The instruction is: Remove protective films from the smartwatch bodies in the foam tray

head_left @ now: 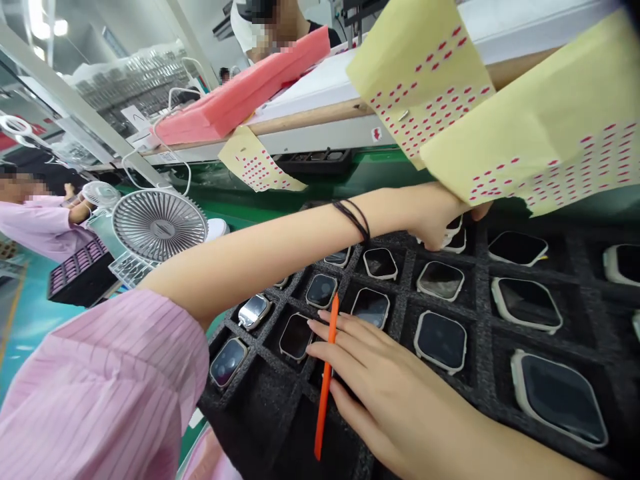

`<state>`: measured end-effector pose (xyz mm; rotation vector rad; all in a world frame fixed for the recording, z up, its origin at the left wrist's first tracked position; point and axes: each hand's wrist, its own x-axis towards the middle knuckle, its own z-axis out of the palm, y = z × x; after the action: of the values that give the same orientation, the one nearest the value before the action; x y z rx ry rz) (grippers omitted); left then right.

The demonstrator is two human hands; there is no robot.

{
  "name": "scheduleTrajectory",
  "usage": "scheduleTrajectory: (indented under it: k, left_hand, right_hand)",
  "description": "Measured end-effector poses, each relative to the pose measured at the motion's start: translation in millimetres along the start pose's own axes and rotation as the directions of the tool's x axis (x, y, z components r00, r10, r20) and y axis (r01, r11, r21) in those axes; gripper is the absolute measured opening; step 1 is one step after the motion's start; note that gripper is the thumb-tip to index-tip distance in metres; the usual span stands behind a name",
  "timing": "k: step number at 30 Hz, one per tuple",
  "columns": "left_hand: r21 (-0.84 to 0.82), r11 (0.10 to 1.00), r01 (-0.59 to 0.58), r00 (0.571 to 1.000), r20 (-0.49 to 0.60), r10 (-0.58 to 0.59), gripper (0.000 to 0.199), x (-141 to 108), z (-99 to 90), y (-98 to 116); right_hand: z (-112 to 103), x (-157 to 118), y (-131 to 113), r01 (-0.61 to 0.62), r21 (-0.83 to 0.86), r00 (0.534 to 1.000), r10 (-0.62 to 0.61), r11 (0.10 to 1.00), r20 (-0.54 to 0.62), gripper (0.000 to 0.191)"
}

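Note:
My left arm crosses the view from the left, and my left hand (437,212) is closed around the edge of a smartwatch (456,239) in a far row of the black foam tray. A yellow sheet covers part of its fingers. My right hand (373,363) is low over the near part of the tray, holding a thin orange pointed stick (325,390) across its fingers. Its fingertips are at a square smartwatch (296,337). Other smartwatches with dark screens, such as a large one (563,400) at the right, sit in compartments of the foam tray (480,347).
Yellow sheets (555,133) with red stickers hang from the shelf edge over the tray. A pink foam block (240,87) lies on the shelf. A grey fan (160,227) stands left of my arm. Co-workers are at the far left (45,220) and behind the shelf.

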<state>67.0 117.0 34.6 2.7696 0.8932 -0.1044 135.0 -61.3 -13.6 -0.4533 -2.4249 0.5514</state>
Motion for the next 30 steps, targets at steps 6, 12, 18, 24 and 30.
scheduleTrajectory:
  k: [6, 12, 18, 24, 30]
  left_hand:
    - [-0.094, 0.994, -0.056, 0.998, -0.039, 0.053, 0.041, -15.5, 1.6, -0.8]
    - [0.026, 0.999, 0.048, 0.996, 0.075, -0.05, 0.051, 1.2, -5.6, 20.8]
    - [-0.047, 0.994, 0.098, 0.99, -0.096, -0.102, 0.043, -13.5, -5.5, 18.1]
    - [-0.442, 0.883, 0.16, 0.889, -0.324, -0.323, 0.056, -110.1, -8.7, 20.1]
    - [-0.499, 0.86, 0.107, 0.763, -0.513, -0.392, 0.049, -216.6, 12.2, 81.9]
  right_hand:
    - [0.3, 4.7, -3.7, -0.028, -0.078, 0.996, 0.021, 0.997, -0.092, 0.022]
    - [4.0, 6.1, -4.3, -0.053, -0.163, 0.987, 0.027, 0.985, -0.156, 0.02]
    - [-0.6, 7.4, -8.0, -0.104, -0.244, 0.994, 0.09, 0.964, -0.068, 0.04]
    - [-25.8, -26.5, 6.5, -0.398, 0.069, 0.881, 0.402, 0.915, -0.249, 0.026]
    - [-11.8, 14.1, 4.5, -0.511, 0.664, 0.708, 0.705, 0.546, -0.035, 0.058]
